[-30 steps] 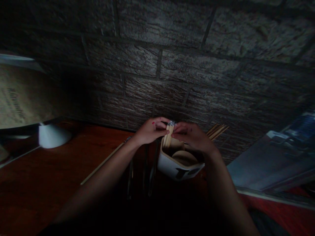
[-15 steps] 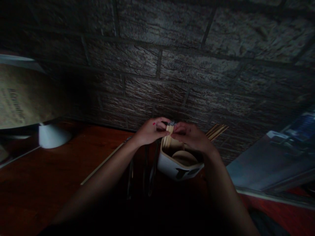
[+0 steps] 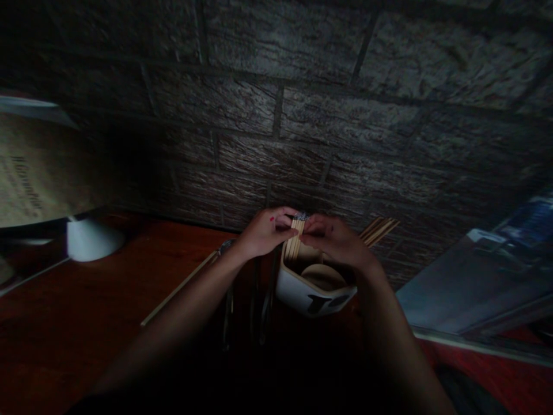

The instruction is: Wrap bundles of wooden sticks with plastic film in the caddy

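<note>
My left hand (image 3: 261, 233) and my right hand (image 3: 337, 241) meet over a white ceramic holder (image 3: 309, 291) that has a dark mark on its side. Both hands pinch the top of a bundle of thin wooden sticks (image 3: 294, 242), which stands upright in the holder and has pale tips. Inside the holder a rounded beige wooden piece (image 3: 322, 276) shows. More wooden sticks (image 3: 379, 229) jut out to the right behind my right hand.
A dark brick wall (image 3: 328, 115) rises close behind. The table (image 3: 78, 323) is reddish wood. On it lie a long thin stick (image 3: 179, 288), a white base (image 3: 90, 239) under a beige shade at the left, and a glossy flat package (image 3: 475, 282) at the right.
</note>
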Tool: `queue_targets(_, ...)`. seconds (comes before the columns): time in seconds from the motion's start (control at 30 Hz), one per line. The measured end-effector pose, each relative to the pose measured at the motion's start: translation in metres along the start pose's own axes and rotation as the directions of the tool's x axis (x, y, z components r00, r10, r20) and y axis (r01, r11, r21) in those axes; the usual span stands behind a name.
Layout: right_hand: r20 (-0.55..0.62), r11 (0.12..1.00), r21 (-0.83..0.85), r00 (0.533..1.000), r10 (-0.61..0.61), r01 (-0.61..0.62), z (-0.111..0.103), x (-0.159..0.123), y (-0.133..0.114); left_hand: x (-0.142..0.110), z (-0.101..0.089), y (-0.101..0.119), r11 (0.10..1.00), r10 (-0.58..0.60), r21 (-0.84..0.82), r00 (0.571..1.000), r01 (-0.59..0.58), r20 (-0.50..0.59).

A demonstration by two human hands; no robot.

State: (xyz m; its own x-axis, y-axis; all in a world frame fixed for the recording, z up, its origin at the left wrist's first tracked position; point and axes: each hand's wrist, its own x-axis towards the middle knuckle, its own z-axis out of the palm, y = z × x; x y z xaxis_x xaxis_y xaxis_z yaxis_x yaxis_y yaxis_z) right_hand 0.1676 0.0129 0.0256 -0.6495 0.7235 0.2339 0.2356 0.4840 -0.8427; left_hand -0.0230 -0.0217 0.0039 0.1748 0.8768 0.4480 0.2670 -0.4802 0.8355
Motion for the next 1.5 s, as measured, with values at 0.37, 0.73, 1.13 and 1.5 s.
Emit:
queue_targets(0.37, -0.001, 1.0, -0.027, 1.0, -0.014, 0.014, -0.001, 0.001, 0.003, 0.001, -0.003, -0.006, 0.998, -0.058, -0.029, 0.998, 0.058, 0.003)
queue_targets(0.73, 0.006, 0.999, -0.033, 1.0, -0.013, 0.013, 0.0, 0.0, 0.001, 0.001, 0.001, -0.007, 0.999, -0.041, -0.032, 0.999, 0.042, 0.022)
queue_targets(1.13, 0.014, 0.999, -0.024, 1.0, -0.021, 0.022, -0.001, 0.0, 0.008, 0.002, 0.007, -0.009, 0.999, -0.033, -0.027, 0.998, 0.032, -0.056)
queue_targets(1.5, 0.133, 0.999, 0.042, 0.991, 0.011, -0.017, 0.01, 0.004, 0.022, 0.004, 0.004, -0.013, 0.997, -0.044, -0.07, 0.998, 0.041, -0.038)
